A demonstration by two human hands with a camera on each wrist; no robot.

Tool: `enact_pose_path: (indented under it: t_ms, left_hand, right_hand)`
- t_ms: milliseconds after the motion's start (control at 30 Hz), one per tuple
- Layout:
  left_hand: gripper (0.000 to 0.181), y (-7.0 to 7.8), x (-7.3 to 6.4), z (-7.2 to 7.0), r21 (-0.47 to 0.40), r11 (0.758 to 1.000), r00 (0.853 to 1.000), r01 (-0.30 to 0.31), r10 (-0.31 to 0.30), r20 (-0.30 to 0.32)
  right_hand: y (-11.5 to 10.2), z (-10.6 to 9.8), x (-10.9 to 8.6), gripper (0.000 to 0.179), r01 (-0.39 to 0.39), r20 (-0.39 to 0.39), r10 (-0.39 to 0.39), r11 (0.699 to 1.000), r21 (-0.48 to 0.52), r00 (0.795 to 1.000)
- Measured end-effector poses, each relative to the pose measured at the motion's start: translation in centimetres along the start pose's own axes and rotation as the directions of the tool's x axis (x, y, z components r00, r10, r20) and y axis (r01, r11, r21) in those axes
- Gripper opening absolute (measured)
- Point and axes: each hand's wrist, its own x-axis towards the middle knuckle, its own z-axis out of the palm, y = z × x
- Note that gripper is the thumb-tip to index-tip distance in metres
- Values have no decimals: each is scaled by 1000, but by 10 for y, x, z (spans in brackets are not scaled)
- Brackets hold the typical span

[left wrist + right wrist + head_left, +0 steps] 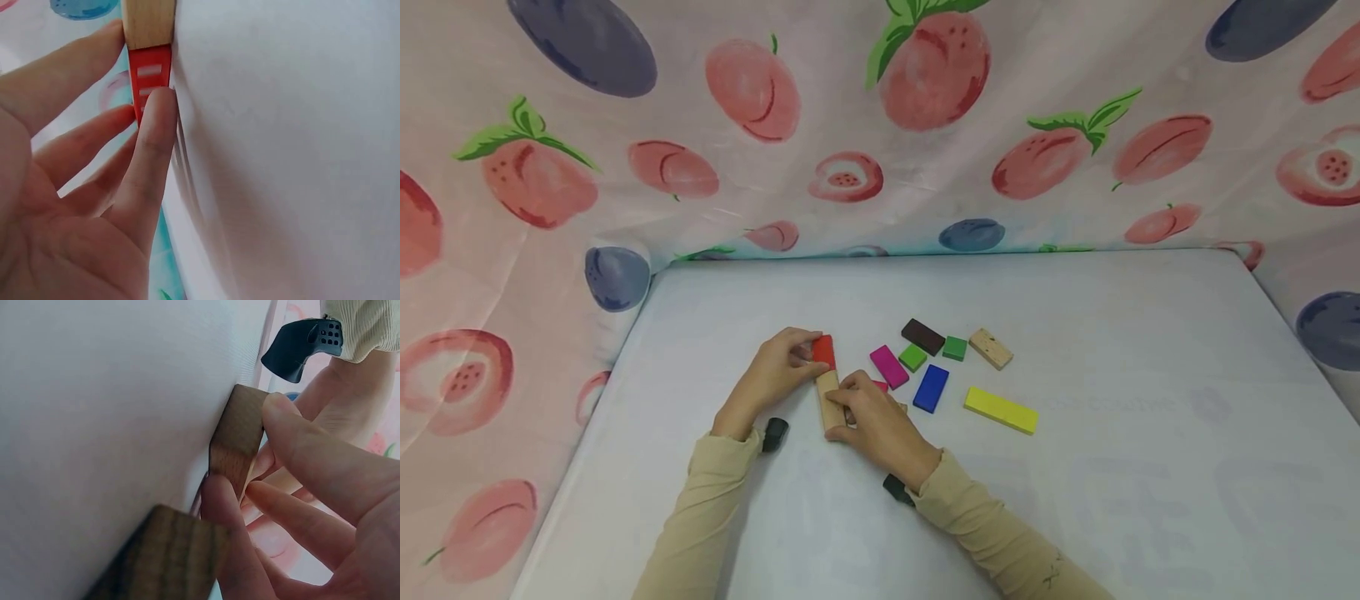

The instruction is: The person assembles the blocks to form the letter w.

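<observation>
A red block (823, 350) and a plain wooden block (830, 402) lie end to end on the white table, left of the other blocks. My left hand (777, 367) pinches the red block at the far end of this row. Its fingers lie along the red block's sides in the left wrist view, where the wooden block (149, 25) meets the red one. With thumb and fingers, my right hand (880, 421) grips the wooden block, whose near end (240, 422) shows in the right wrist view. A second wooden block (165, 559) stands in that view's foreground.
Right of my hands lie magenta (889, 367), dark brown (923, 337), light green (913, 357), green (955, 348), blue (931, 388), yellow (1001, 410) and wooden (990, 348) blocks. My right hand partly hides a pinkish-red block (880, 386). A fruit-patterned curtain (925, 183) borders the table.
</observation>
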Motion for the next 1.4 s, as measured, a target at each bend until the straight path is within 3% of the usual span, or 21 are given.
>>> enact_pose_path:
  t_ms: [567, 1400]
  left_hand:
    - [53, 2, 0, 1, -24, 998, 999, 53, -52, 6]
    - [51, -4, -5, -1, -31, 998, 998, 48, -49, -32]
  right_hand:
    - [-1, 0, 0, 52, -16, 4, 17, 1000, -14, 1000]
    - [-3, 0, -3, 52, 29, -9, -30, 995, -100, 1000]
